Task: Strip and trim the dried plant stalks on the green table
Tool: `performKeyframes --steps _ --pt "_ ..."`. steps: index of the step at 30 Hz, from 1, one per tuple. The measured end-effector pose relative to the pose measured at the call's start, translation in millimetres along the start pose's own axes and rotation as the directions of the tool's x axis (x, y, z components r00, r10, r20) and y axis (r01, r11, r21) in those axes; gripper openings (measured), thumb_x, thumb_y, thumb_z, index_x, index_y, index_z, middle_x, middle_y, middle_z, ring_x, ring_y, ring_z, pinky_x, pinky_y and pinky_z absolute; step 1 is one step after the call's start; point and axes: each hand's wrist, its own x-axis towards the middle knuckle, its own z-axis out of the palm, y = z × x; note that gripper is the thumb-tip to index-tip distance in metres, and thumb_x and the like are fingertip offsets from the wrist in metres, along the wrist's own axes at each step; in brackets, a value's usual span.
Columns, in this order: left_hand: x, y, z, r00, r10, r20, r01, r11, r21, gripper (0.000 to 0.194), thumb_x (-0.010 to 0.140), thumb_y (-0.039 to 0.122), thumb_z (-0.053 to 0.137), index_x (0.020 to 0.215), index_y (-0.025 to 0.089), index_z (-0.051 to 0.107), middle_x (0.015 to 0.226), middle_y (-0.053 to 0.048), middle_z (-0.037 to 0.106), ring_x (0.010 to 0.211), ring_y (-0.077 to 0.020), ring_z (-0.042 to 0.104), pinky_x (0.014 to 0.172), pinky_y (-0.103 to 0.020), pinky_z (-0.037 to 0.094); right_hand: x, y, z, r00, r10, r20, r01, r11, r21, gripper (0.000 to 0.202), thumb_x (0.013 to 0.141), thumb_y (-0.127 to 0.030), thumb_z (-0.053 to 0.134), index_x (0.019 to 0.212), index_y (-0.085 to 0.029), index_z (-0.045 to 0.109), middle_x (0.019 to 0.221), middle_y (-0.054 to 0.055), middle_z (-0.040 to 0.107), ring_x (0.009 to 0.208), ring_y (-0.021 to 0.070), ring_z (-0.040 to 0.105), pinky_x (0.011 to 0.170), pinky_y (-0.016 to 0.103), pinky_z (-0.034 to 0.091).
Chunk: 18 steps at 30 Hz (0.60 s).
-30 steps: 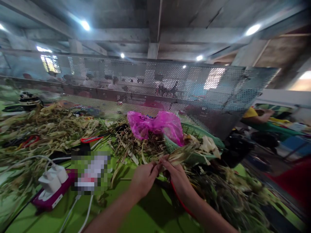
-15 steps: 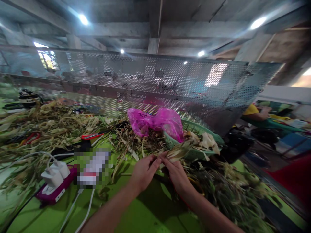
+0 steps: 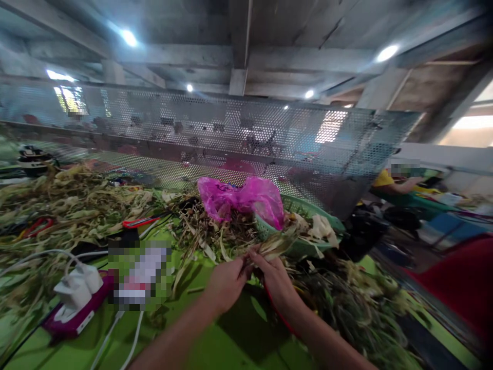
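Green tabletop [image 3: 239, 344] under us, littered, smooth where bare. We have left hand [image 3: 225, 282] and right hand [image 3: 279, 282] drawn together, fingertips pinched on the narrow end of a dry husk [image 3: 279, 244]; exact finger contact too small to tell. Husk lies toward two o'clock from the grip, long axis that way too, fanning out above the right hand, the nearer one. It looks papery, ribbed, tan-green. Near us: glossy purple power strip [image 3: 92, 308] at eight, stringy stem tangle [image 3: 358, 303] at four. Further out, we get a curled, crinkly leaf heap [image 3: 96, 205] at ten, an oval green plastic basket [image 3: 308, 206] at two, and thin, crumpled pink bag [image 3: 265, 194] at twelve, partly over its rim. Behind, perforated metal screen [image 3: 231, 139]; farthest, rough concrete beams [image 3: 200, 54].
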Motion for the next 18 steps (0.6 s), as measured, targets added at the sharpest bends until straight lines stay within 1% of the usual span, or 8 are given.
performKeyframes --steps 3,7,11,15,18 --pt "0.5 -1.3 0.0 1.000 0.005 -0.002 -0.005 1.000 0.025 0.038 0.093 0.041 0.034 0.107 0.021 0.062 0.098 -0.009 0.071 0.088 -0.0213 0.063 0.081 -0.030 0.046 0.0 3.1 -0.2 1.000 0.019 -0.003 -0.019 1.000 0.006 0.036 0.070 -0.051 0.070 0.075 -0.017 0.061 0.062 -0.003 0.053 0.057 0.0124 0.041 0.054 0.024 0.033" --pt "1.1 -1.7 -1.3 1.000 0.006 -0.017 -0.005 1.000 0.014 0.037 0.092 0.041 0.036 0.106 0.021 0.064 0.099 -0.009 0.071 0.086 -0.0213 0.063 0.079 -0.029 0.045 -0.3 3.0 0.4 0.999 0.030 -0.017 -0.030 0.999 -0.020 0.037 0.071 -0.053 0.069 0.070 -0.017 0.061 0.058 -0.004 0.049 0.053 0.0112 0.037 0.051 0.024 0.029" --pt "1.2 -2.0 -2.4 1.000 0.006 -0.025 -0.006 1.000 -0.006 0.037 0.091 0.042 0.038 0.106 0.021 0.064 0.098 -0.008 0.071 0.086 -0.0216 0.063 0.079 -0.029 0.045 -0.7 1.9 0.5 1.000 0.024 0.002 -0.024 1.000 -0.003 0.037 0.070 -0.053 0.070 0.073 -0.017 0.063 0.062 -0.002 0.052 0.056 0.0120 0.040 0.053 0.024 0.032" --pt "1.0 -4.4 -1.1 0.999 0.008 -0.042 -0.010 0.999 -0.035 0.038 0.091 0.045 0.038 0.102 0.021 0.066 0.093 -0.008 0.072 0.083 -0.0221 0.063 0.076 -0.029 0.045 -1.1 2.1 0.6 0.999 0.033 -0.004 -0.033 0.999 -0.029 0.038 0.071 -0.054 0.068 0.070 -0.017 0.062 0.060 -0.002 0.051 0.056 0.0122 0.039 0.053 0.024 0.032" --pt "0.9 -5.0 -0.2 0.998 0.009 -0.060 -0.014 0.997 -0.078 0.037 0.089 0.048 0.041 0.097 0.022 0.067 0.090 -0.008 0.072 0.082 -0.0228 0.063 0.074 -0.029 0.044 -1.5 0.1 1.7 1.000 0.013 -0.002 -0.013 1.000 -0.023 0.037 0.070 -0.054 0.069 0.073 -0.018 0.062 0.064 -0.001 0.055 0.062 0.0149 0.046 0.058 0.025 0.036"
